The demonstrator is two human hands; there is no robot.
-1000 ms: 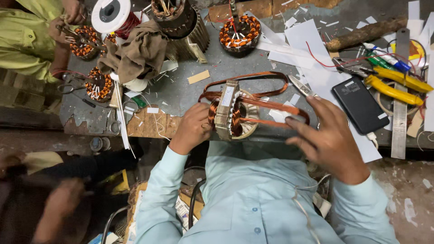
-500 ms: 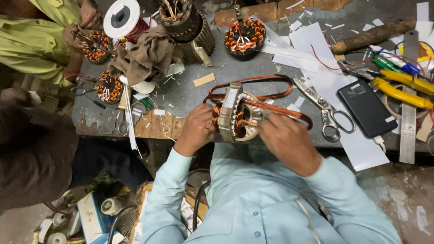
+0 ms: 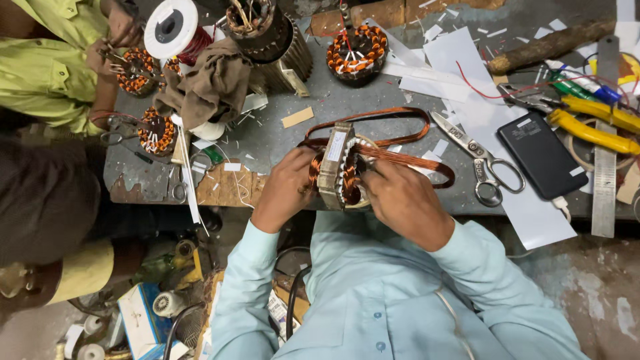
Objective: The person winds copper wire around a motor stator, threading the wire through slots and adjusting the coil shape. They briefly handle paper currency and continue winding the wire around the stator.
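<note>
Grey and worn, the desk [image 3: 373, 117] is crowded with motor parts, tools and paper scraps. At its near edge stands the stator [image 3: 341, 167], a ring of stacked metal plates with copper winding inside, turned on its side. The left hand [image 3: 288, 190] grips the left side of the stator, fingers [image 3: 308, 175] closed against it. The right hand [image 3: 403, 200] lies on the right side of the stator, its fingers bent over the copper coil [image 3: 400, 157], which runs out from the stator in a long loop on the desk. How tightly these fingers pinch the wire cannot be told.

Just right of the stator lies one pair of scissors [image 3: 477, 157], and right of these one black phone [image 3: 541, 155]. Farther right of the stator are one steel ruler [image 3: 605, 133] and yellow-handled pliers [image 3: 593, 120]. Behind the stator sit two wound stators: a small one with orange wedges [image 3: 357, 53] and a bigger finned one [image 3: 270, 40]. Left of the stator lies one brown rag [image 3: 210, 83], and beyond it one white spool [image 3: 172, 27]. Far left of the stator, another person in a green shirt [image 3: 47, 67] works on a small winding [image 3: 137, 70], with one more winding [image 3: 157, 132] near that person.
</note>
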